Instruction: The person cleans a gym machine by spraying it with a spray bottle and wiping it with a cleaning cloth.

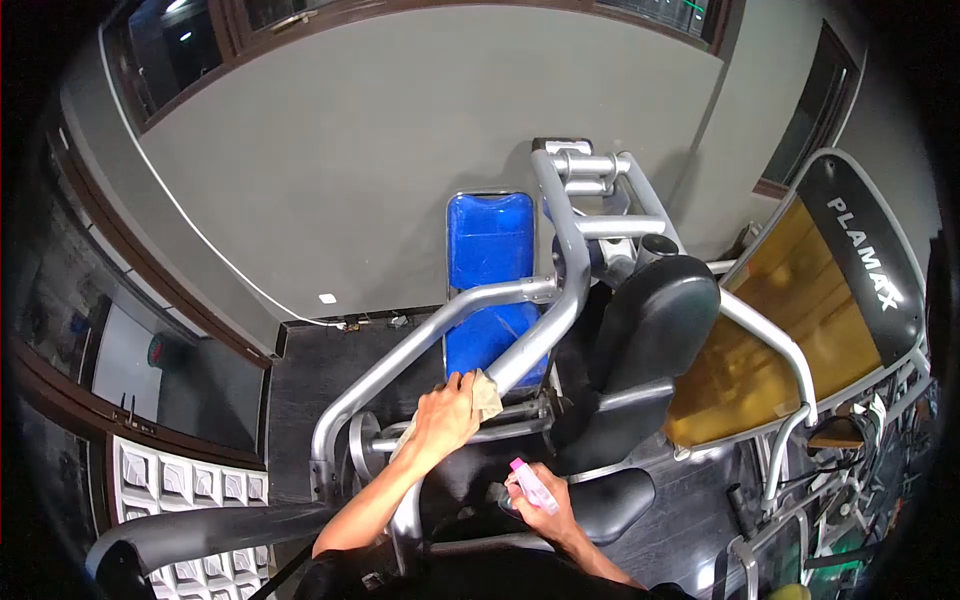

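Note:
My left hand [445,418] is wrapped around a silver tube of the exercise machine [545,335], with a pale yellowish cloth [487,397] between the palm and the metal. Lower and to the right, my right hand [548,503] grips a spray bottle with a pink and white top [532,487]; the bottle's body is mostly hidden by the fingers. Beneath that hand lies the machine's black padded seat [615,505]. Its black backrest [660,320] rises just beyond.
A blue padded board [490,245] leans against the grey wall [400,130]. To the right stands a yellow-brown panel marked PLAMAX [770,330], with more gym equipment [840,490] below. A black padded arm [220,535] crosses the lower left, near a white patterned panel [190,480].

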Tool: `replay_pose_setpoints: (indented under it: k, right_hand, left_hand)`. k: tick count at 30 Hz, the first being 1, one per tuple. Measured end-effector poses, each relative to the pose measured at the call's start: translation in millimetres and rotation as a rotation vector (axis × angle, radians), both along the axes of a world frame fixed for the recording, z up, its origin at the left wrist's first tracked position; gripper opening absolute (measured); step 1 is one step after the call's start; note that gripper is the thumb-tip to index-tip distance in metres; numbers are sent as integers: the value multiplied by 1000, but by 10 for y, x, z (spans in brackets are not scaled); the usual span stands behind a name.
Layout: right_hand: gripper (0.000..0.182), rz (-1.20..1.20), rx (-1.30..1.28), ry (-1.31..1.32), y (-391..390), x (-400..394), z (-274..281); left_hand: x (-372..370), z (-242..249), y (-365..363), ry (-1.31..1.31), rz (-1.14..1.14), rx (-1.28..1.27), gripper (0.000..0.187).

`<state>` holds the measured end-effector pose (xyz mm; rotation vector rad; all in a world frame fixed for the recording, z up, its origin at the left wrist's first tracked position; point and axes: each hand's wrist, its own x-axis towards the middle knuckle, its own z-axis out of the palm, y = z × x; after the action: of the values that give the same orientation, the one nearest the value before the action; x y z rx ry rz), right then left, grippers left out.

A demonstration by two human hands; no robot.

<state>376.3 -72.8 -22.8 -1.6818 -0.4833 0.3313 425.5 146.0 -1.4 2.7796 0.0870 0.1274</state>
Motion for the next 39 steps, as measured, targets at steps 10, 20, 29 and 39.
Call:
replay_pose_setpoints:
  k: [10,20,29,39]
  right_hand:
    - [12,-144,88,80,-65,161,-27]
    - [15,-173,79,37,-171,337,0]
    - [16,-125,90,-15,-160,381,29]
    - [16,-142,24,-78,-325,436,8]
  left_hand:
    - [60,19,50,8,-152,-52,57]
    - [384,14,-250,0,-37,149,56]
    - [374,-31,-272,-105,-105,62,62]
    - [979,-188,-630,-358,-74,503,51]
